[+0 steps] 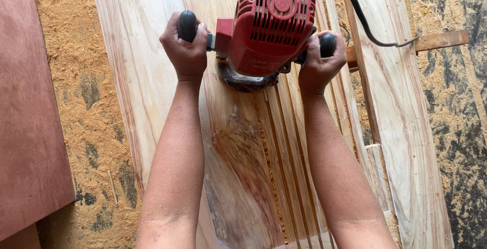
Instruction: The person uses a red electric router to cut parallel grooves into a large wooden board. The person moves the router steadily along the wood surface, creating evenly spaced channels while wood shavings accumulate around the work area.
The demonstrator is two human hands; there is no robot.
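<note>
Red router (269, 25) gripped by left hand (186, 51) and right hand (318, 61) on plank (238, 157).

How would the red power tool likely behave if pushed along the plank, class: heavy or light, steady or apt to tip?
The red power tool probably feels heavy for its size: both the left hand and right hand grip side knobs. Its tall body over a small round base suggests it could tip. Sawdust on the plank may let it slide easily.
</note>
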